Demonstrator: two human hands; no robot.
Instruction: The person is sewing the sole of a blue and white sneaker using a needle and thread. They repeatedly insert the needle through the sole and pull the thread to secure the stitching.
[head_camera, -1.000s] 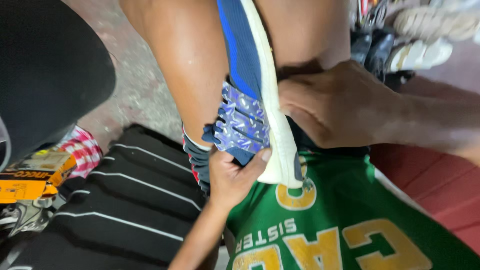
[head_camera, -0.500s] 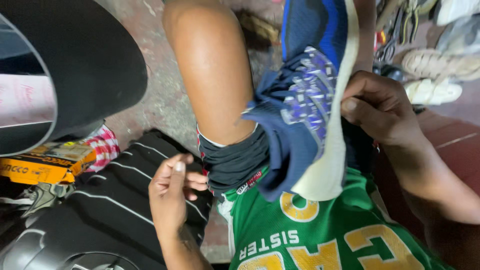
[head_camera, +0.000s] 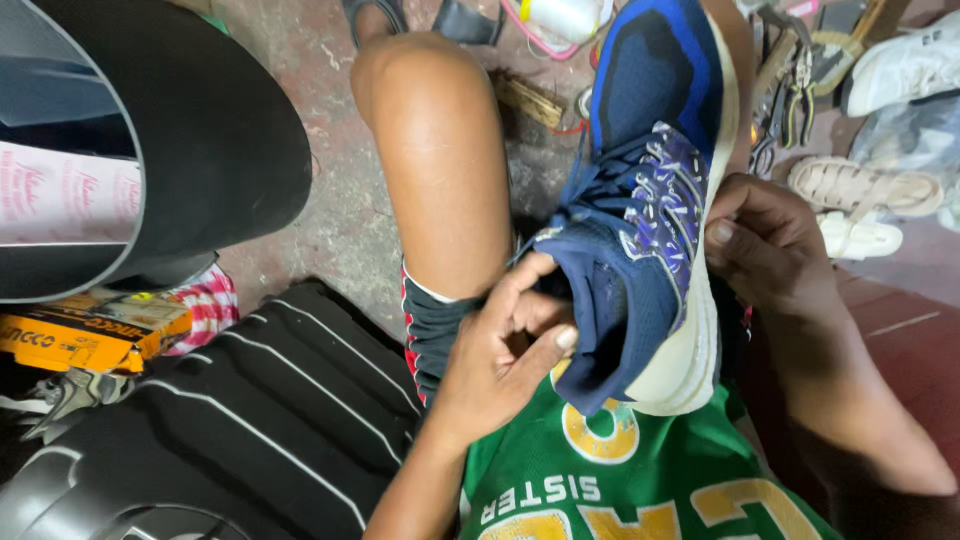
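1 blue running shoe (head_camera: 650, 210), white sole, resting toe-up against the right knee; left hand (head_camera: 505, 350) pinched shut on its heel collar, right hand (head_camera: 765, 245) closed on the sole edge; 1 black ribbed case (head_camera: 250, 400) on the floor, lower left

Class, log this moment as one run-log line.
left hand: pinching collar of blue sneaker | right hand: gripping its sole side | shoe: heel toward wearer, between knees
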